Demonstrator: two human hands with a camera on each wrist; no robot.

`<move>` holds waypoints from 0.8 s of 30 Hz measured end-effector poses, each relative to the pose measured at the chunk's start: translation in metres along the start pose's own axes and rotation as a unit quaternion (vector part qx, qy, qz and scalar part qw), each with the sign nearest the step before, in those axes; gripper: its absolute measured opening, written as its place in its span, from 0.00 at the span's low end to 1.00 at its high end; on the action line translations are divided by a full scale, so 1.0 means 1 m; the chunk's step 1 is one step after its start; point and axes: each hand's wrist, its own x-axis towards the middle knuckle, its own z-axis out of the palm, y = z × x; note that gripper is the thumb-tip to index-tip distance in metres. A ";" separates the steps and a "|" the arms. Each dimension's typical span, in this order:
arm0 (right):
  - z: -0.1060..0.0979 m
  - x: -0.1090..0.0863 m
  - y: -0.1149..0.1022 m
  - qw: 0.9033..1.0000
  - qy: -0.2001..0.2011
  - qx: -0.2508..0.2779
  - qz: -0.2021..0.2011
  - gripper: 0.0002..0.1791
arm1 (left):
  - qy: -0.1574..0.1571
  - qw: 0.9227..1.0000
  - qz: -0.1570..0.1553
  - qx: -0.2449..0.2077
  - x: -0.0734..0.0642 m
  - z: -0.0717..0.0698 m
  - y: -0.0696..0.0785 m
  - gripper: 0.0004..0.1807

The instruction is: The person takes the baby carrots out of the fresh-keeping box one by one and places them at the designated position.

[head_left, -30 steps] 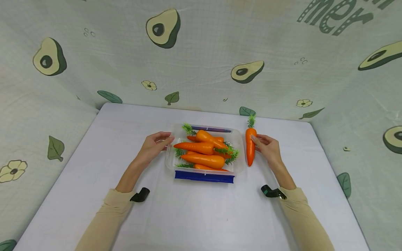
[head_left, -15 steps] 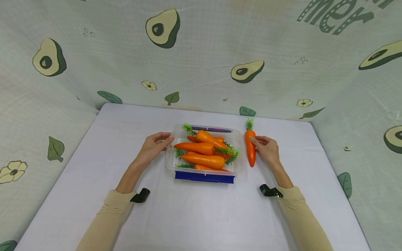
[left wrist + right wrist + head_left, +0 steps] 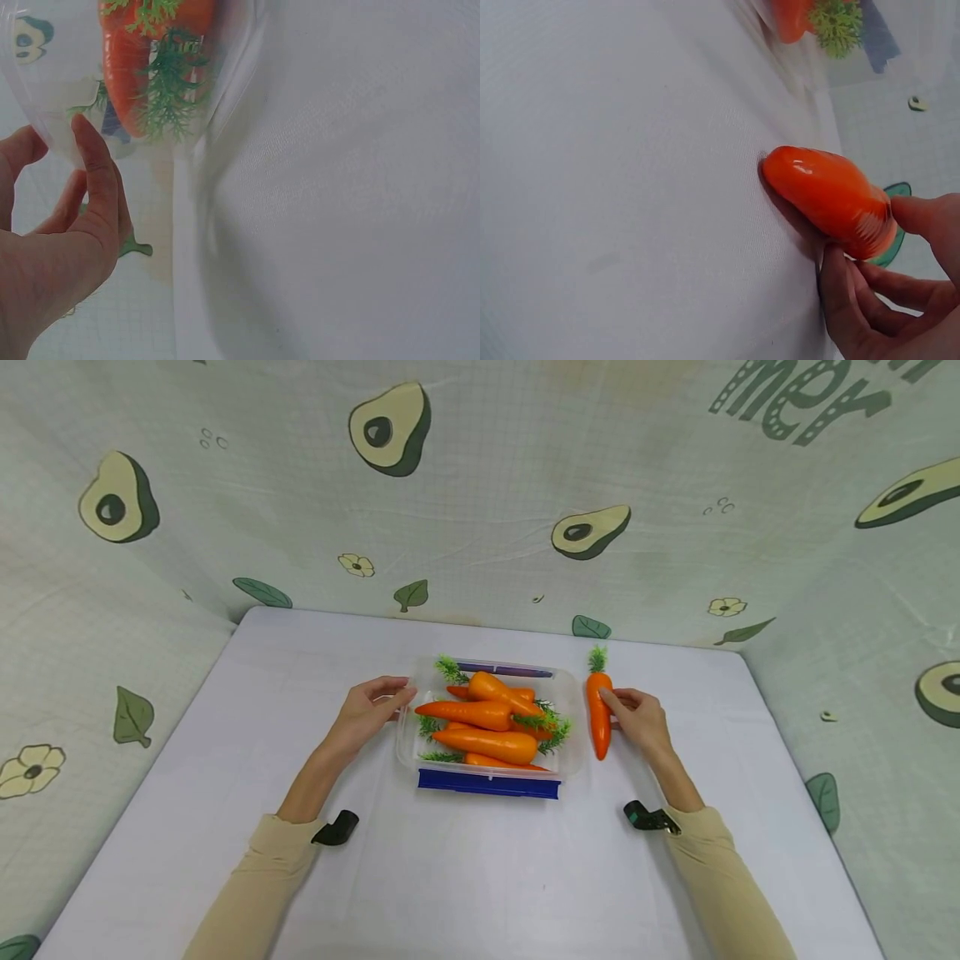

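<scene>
My right hand (image 3: 637, 718) pinches an orange toy carrot (image 3: 598, 714) with a green leafy top, just right of a clear plastic container (image 3: 405, 752). In the right wrist view, the thumb and fingers grip the carrot (image 3: 825, 195) from either side, its tip pointing away over the white cloth. Several similar carrots (image 3: 487, 744) lie crosswise and overlap inside the container. At the container's left side my left hand (image 3: 367, 710) holds the rim between thumb and fingers. The left wrist view shows those fingertips (image 3: 84, 131) right at the container's corner.
Blue latch flaps (image 3: 487, 782) hang along the container's front and line its back. A white-covered table (image 3: 480, 877) lies beneath everything. Behind it and at both sides rises a cloth (image 3: 480, 485) printed with avocados, leaves and flowers.
The carrot in my right hand has shifted slightly toward me, and its tip has swung a little to the right. The left hand, the container and its carrots have stayed in place.
</scene>
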 end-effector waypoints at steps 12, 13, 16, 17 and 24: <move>-0.006 -0.003 0.000 1.000 -0.008 -0.022 0.012 0.38 | 0.003 1.000 -0.002 0.000 0.000 0.002 0.000 0.29; -0.007 -0.003 0.000 1.000 -0.008 -0.024 0.013 0.38 | 0.002 1.000 -0.002 0.000 -0.001 0.002 0.000 0.29; -0.009 -0.004 -0.001 0.999 -0.006 -0.035 0.015 0.38 | 0.002 1.000 -0.001 0.002 -0.001 0.001 0.000 0.29; -0.009 -0.004 -0.002 0.999 -0.003 -0.039 0.014 0.38 | 0.002 1.000 -0.001 0.004 -0.001 0.001 0.000 0.29; -0.015 -0.010 -0.012 0.997 0.014 -0.076 -0.019 0.35 | 0.004 1.000 -0.003 0.005 -0.001 0.001 0.002 0.29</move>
